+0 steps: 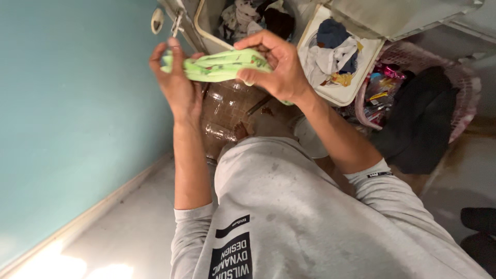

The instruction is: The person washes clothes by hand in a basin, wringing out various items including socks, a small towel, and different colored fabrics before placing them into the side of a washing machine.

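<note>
Both hands grip one rolled light-green printed cloth (222, 65) in the upper middle of the frame: the left hand (178, 82) wraps its left end, the right hand (279, 64) pinches its right. Wringing it well likely needs firm, opposite twists. Beyond: one clear plastic jar (227, 116), one white tub of clothes (338, 93), one pink basket (454, 82).

A big blue-green wall (67, 103) fills one side. The floor (129, 232) is pale grey, with a light strip along the wall's bottom. Bright light shines in one corner.
</note>
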